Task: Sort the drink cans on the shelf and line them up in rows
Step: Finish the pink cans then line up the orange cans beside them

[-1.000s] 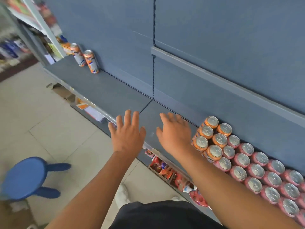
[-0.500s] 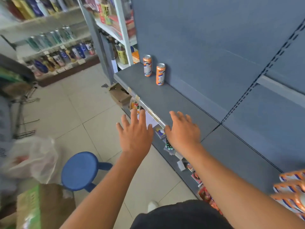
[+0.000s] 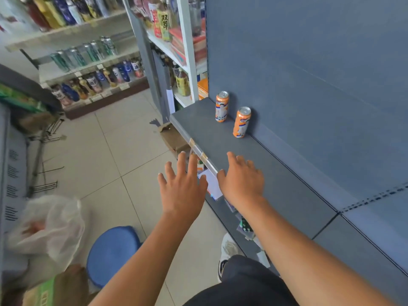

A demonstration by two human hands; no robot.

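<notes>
1. While your left hand [image 3: 181, 193] and right hand [image 3: 241, 182] hover spread, holding nothing, the far can [image 3: 221, 106] and near can [image 3: 241, 122], both orange, stand upright at the shelf's [image 3: 276, 184] back.
2. Can print's blurred; the green bottle [image 3: 164, 24] beyond reads "双萃".

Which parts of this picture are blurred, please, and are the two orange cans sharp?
Head view, left: the plastic bag and frame edge are smeared by motion; head view, shelf: the far can and near can are fairly crisp, with soft shadows on the back panel; head view, top: the wide lens makes the white upright lean.
</notes>
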